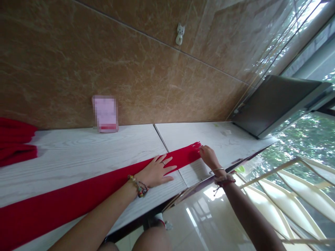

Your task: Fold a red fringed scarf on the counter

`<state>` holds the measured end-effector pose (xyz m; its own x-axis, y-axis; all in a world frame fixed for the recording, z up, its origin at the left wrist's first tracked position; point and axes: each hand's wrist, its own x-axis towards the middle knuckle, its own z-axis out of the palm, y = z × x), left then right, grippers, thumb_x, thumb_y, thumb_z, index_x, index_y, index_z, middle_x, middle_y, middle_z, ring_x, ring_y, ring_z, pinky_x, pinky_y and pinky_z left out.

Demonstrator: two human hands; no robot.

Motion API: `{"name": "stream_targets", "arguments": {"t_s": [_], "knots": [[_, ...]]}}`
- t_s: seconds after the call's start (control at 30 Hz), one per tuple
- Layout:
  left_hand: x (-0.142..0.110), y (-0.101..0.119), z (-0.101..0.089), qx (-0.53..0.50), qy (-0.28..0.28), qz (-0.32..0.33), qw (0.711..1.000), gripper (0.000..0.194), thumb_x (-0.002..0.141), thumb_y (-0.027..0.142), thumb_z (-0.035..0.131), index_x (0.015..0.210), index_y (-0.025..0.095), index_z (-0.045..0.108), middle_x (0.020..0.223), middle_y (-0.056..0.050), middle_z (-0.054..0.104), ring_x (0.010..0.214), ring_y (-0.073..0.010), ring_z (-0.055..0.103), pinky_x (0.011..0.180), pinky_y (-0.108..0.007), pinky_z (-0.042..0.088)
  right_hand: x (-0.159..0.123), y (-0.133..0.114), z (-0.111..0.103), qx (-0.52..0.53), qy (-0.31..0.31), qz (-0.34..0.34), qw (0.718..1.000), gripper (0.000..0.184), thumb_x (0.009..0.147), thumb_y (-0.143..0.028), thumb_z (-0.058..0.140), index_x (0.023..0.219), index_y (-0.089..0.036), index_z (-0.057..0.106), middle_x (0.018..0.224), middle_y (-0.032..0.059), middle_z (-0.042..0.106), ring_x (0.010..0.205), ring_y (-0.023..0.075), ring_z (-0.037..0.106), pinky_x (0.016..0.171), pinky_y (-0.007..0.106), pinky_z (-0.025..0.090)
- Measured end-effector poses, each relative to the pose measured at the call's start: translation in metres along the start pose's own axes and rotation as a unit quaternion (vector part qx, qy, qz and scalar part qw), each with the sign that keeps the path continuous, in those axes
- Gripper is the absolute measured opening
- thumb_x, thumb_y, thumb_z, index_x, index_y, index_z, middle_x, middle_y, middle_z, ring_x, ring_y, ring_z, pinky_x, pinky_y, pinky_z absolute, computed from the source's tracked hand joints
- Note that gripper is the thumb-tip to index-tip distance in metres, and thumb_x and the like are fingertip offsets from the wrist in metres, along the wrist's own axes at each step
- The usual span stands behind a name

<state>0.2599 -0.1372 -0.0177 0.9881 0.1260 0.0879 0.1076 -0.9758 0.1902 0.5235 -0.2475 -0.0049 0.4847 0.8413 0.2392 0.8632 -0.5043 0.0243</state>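
A long red scarf [78, 195] lies stretched along the white wood-grain table [86, 150], its fringed end [195, 146] pointing right. My left hand [157, 170] lies flat and open on the scarf, fingers spread, with a ring and a beaded bracelet at the wrist. My right hand [208, 155] is at the fringed end, its fingers curled onto the edge of the fringe, with bangles and a red cord round the wrist.
More red cloth [15, 141] is piled at the table's far left. A small pink card [105, 114] leans against the brown marble wall. A cat-shaped hook [179, 33] hangs higher up. A grey open window panel [274, 103] overhangs the table's right end. Glossy floor lies below.
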Motion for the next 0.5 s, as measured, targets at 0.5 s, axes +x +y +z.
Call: {"name": "stream_targets", "arguments": {"t_s": [0.5], "knots": [[0.001, 0.0, 0.001, 0.007, 0.0, -0.002, 1.0, 0.052, 0.085, 0.057, 0.033, 0.13, 0.031, 0.041, 0.144, -0.007, 0.03, 0.132, -0.0295, 0.02, 0.104, -0.047, 0.018, 0.008, 0.027, -0.006, -0.017, 0.018, 0.057, 0.998, 0.033, 0.079, -0.007, 0.036, 0.091, -0.011, 0.066, 0.089, 0.0112, 0.065, 0.082, 0.0175, 0.058, 0.073, 0.025, 0.04]]}}
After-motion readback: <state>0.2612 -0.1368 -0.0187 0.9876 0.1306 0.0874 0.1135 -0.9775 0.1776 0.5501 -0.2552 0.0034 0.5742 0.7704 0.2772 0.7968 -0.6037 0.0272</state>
